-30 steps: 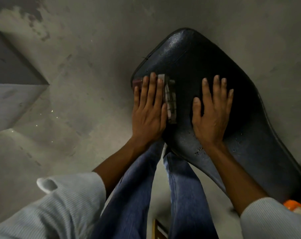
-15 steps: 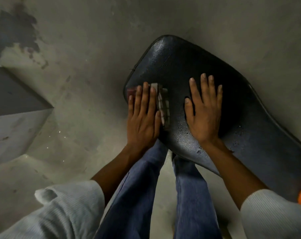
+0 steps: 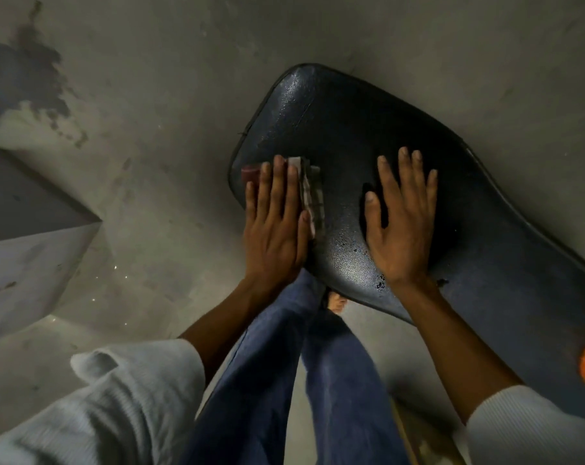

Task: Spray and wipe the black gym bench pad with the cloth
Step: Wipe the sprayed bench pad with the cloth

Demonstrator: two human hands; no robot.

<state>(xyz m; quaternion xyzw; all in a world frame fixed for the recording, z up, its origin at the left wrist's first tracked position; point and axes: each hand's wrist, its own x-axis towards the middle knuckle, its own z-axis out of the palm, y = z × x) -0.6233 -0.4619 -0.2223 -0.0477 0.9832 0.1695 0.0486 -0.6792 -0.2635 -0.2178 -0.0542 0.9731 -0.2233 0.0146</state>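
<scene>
Head view: wet black pad (image 3: 334,135) over grey concrete floor (image 3: 150,95); both hands flat.

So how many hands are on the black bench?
2. The left hand lies flat on the cloth near the left edge of the black bench pad. The right hand rests flat on the bare pad, beside the cloth. None seem hidden.

No readable text, label, brand, number or sign anywhere — surfaces plain; nothing legible.
</scene>
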